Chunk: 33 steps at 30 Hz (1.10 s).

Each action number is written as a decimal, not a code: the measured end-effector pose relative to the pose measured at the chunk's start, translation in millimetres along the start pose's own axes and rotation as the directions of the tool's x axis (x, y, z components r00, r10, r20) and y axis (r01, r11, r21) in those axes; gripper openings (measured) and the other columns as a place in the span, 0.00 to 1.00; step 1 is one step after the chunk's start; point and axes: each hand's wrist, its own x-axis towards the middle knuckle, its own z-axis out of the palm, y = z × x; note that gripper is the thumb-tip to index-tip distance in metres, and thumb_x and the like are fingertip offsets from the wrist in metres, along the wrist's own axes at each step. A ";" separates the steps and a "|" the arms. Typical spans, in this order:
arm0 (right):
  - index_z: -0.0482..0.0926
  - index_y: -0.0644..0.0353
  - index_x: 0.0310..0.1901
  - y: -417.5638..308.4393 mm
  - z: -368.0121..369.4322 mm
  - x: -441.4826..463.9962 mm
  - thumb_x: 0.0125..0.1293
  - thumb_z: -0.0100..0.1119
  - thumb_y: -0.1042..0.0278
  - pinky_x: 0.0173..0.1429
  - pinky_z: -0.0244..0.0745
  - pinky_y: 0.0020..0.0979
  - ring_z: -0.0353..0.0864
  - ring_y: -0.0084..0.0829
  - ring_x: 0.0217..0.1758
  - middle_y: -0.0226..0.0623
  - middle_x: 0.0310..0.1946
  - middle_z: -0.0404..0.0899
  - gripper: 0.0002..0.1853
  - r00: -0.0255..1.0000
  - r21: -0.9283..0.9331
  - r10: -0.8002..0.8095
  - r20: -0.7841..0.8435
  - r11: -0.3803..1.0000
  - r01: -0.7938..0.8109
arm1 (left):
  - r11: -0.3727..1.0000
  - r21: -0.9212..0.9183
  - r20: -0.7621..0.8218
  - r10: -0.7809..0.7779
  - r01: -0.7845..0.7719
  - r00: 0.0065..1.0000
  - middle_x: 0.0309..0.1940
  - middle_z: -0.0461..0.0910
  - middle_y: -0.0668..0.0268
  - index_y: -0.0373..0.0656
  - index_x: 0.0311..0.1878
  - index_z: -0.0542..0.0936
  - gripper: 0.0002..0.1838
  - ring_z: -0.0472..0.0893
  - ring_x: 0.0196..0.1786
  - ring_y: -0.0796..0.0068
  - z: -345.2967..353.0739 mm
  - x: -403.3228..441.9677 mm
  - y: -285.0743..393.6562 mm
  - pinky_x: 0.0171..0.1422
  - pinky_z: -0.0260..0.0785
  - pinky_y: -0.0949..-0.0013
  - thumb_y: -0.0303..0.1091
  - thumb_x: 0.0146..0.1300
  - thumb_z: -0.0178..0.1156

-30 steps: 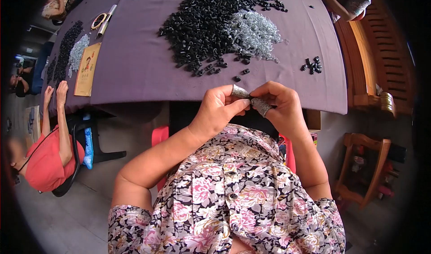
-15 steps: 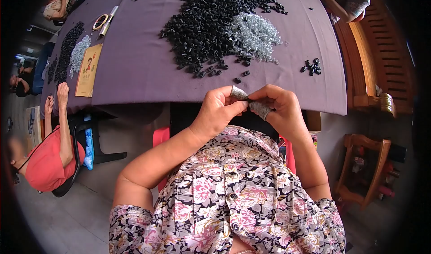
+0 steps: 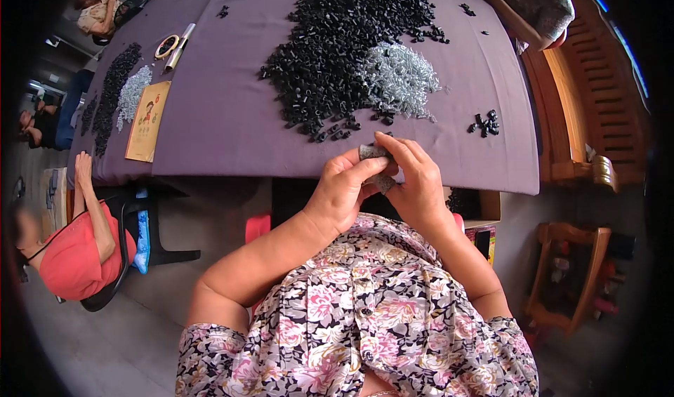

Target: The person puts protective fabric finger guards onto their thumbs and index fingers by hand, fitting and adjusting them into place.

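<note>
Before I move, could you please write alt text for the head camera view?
A person's left hand and right hand, wearing grey finger wraps, meet by a purple tablecloth. Beyond lies a big pile of small black parts, with a smaller heap of clear pieces at its right.

On the table (image 3: 225, 116) beyond my left hand (image 3: 338, 190) and right hand (image 3: 415, 183), a heap of small pieces (image 3: 326, 60) touches a second heap (image 3: 404, 80) to its right; leftward lie a booklet (image 3: 149, 120) and tape roll (image 3: 157, 51).

Purple-draped table (image 3: 232, 95); black pieces (image 3: 316, 67), clear pieces (image 3: 401, 80), booklet (image 3: 147, 123).
</note>
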 end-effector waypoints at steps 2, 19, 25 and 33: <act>0.75 0.66 0.56 3.1 0.3 1.1 0.46 0.67 0.77 0.51 0.76 0.42 0.80 0.47 0.47 0.45 0.46 0.80 0.31 0.998 -0.064 -0.061 0.003 0.996 0.062 | 1.000 -0.016 0.007 -0.008 0.008 1.000 0.44 0.82 0.68 0.42 0.51 0.80 0.10 0.81 0.49 0.77 -3.5 -0.7 -0.7 0.56 0.74 0.67 0.31 0.69 0.57; 0.74 0.66 0.54 3.8 -3.3 -0.8 0.39 0.65 0.82 0.51 0.75 0.43 0.80 0.48 0.47 0.45 0.42 0.79 0.33 0.981 -0.124 -0.092 0.172 0.986 0.114 | 0.944 0.317 0.051 0.079 -0.091 0.996 0.37 0.81 0.71 0.36 0.46 0.81 0.11 0.78 0.39 0.86 -14.2 -0.1 -7.9 0.47 0.71 0.77 0.31 0.73 0.52; 0.74 0.66 0.54 6.0 -2.9 -4.7 0.39 0.66 0.82 0.50 0.76 0.42 0.81 0.49 0.46 0.45 0.41 0.80 0.32 0.970 -0.132 -0.064 0.234 0.986 0.097 | 0.928 0.355 0.055 0.103 -0.116 0.993 0.38 0.83 0.69 0.35 0.45 0.82 0.12 0.80 0.40 0.83 -23.0 1.2 -20.0 0.48 0.73 0.75 0.33 0.73 0.53; 0.76 0.64 0.54 1.1 -11.4 -2.2 0.46 0.63 0.81 0.47 0.77 0.44 0.81 0.52 0.44 0.47 0.40 0.80 0.27 0.972 0.078 0.020 0.232 0.996 -0.039 | 0.902 0.428 0.139 0.004 -0.064 0.990 0.39 0.83 0.66 0.34 0.45 0.81 0.13 0.82 0.43 0.79 -12.7 -1.8 1.4 0.53 0.75 0.71 0.33 0.73 0.51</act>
